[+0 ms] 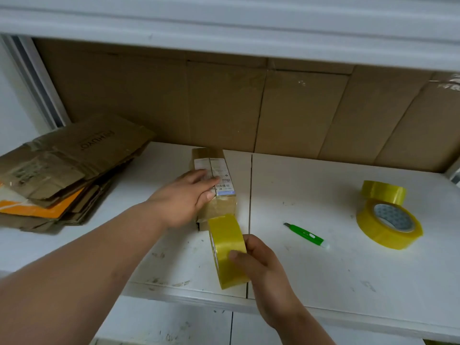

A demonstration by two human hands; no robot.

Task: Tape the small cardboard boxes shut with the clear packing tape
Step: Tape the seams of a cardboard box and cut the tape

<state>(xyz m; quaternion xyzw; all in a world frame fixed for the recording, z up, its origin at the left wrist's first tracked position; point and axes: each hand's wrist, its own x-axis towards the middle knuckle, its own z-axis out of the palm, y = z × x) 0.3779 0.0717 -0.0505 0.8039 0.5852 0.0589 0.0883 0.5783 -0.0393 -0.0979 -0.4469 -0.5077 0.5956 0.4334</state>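
Yellowish tape roll [227, 250], green cutter [306, 234]

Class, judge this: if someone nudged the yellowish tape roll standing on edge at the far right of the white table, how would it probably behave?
The yellowish tape roll standing on edge would probably roll, since its curved rim meets the white table. It may instead tip flat, like the tape roll lying beside it. Its glossy surface suggests it could slip under fingers.

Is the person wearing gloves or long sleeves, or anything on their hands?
No. Both arms are bare as far up as the picture shows, so no sleeves are in view. The left hand and the right hand have no gloves, and I can't see any rings, watch or bracelet on the fingers or wrists. The fingernails look short and plain.
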